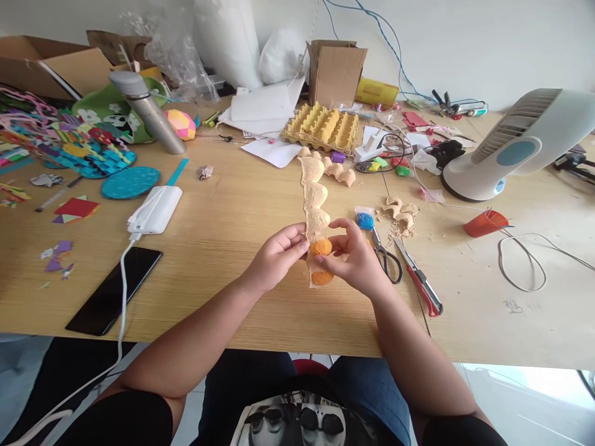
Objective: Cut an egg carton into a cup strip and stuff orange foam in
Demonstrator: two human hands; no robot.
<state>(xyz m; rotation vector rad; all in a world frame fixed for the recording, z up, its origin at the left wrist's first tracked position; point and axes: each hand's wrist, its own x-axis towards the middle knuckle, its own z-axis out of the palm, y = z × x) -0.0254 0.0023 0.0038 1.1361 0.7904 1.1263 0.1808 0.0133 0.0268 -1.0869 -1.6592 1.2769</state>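
In the middle of the view a strip cut from an egg carton (317, 220) is held upright above the table. It is pale tan with a row of bumps, and the lower bumps are orange (320, 277). My left hand (277, 253) pinches its left edge between thumb and fingers. On the right side my right hand (356, 257) curls around the orange bumps, its thumb against them. Close to my right hand lie black-handled scissors (387, 257), a blue lump in clear wrap (365, 218) and a red utility knife (424, 285).
A yellow egg tray (320, 127) stands at the back, before a cardboard box (335, 71). To the right are a white fan (506, 145), carton scraps (400, 212) and an orange cup (486, 223). At left lie a phone (114, 291), a white power bank (155, 209) and a steel bottle (155, 118).
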